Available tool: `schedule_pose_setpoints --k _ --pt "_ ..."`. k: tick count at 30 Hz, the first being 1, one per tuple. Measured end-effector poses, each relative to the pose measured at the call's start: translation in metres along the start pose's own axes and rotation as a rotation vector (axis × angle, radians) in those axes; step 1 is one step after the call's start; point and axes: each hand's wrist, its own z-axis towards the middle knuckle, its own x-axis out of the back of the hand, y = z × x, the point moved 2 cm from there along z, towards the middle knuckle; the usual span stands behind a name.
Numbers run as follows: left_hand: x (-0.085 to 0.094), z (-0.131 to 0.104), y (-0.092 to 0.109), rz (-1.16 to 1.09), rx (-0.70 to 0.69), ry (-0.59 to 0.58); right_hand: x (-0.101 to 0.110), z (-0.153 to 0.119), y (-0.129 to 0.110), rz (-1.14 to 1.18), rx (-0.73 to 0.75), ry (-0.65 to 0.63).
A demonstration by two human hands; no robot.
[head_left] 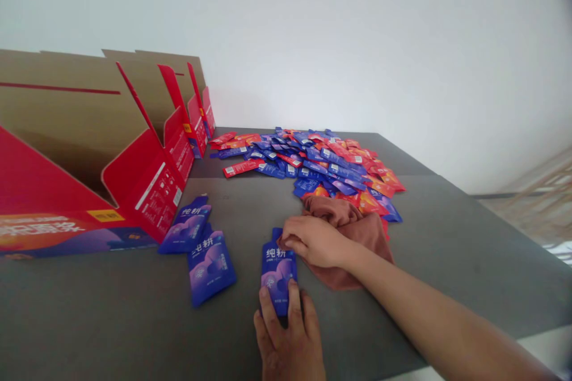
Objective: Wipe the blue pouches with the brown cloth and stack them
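A blue pouch [277, 271] with purple round shapes lies flat on the grey table in front of me. My left hand [289, 333] rests on its lower end, fingers spread and pressing it down. At the pouch's upper right, my right hand [315, 241] is closed on a brown cloth [346, 220], a bit of which touches the pouch. Most of the cloth drapes to the right, behind my wrist. To the left lie two more blue pouches, one [211, 268] partly overlapping the other [186, 226].
Several open red cardboard boxes [147, 190] stand in a row along the left. A heap of blue and red pouches [313, 158] covers the far middle of the grey table [447, 238]. Behind it rises a white wall [339, 41].
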Motion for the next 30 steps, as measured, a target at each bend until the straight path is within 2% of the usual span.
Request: schedule_pose_setpoints --k 3,6,8,10,12,15,18,21,25,27,30 --pt "0.000 -0.001 0.000 -0.025 0.003 -0.004 0.006 -0.005 -0.011 0.108 0.111 0.005" --pt "0.000 -0.002 0.001 -0.043 -0.014 -0.017 0.001 -0.010 -0.036 0.087 0.207 -0.092" --pt "0.000 -0.002 0.002 -0.030 -0.026 -0.026 -0.006 -0.010 -0.047 0.025 0.214 -0.153" --pt "0.000 -0.003 0.002 -0.013 -0.027 -0.021 -0.011 -0.007 -0.045 -0.018 0.162 -0.142" --pt "-0.003 -0.003 0.001 -0.009 -0.023 0.011 -0.011 -0.002 -0.033 -0.043 0.072 -0.090" --pt "-0.010 -0.004 0.001 -0.025 -0.019 0.132 -0.006 0.003 -0.006 -0.074 -0.057 -0.019" --pt "-0.017 -0.006 0.000 -0.007 -0.033 0.278 -0.001 0.002 0.006 -0.066 -0.079 0.015" --pt "-0.019 -0.006 0.000 0.012 -0.047 0.341 0.000 -0.003 -0.010 -0.049 0.016 -0.002" --pt "-0.017 -0.006 0.000 -0.070 -0.030 0.326 -0.006 -0.011 -0.047 -0.100 0.214 -0.136" --pt "-0.016 -0.006 0.001 -0.078 -0.032 0.314 -0.009 -0.011 -0.054 -0.114 0.226 -0.169" --pt "-0.015 -0.006 0.001 -0.063 -0.021 0.339 -0.011 -0.006 -0.042 -0.106 0.143 -0.119"
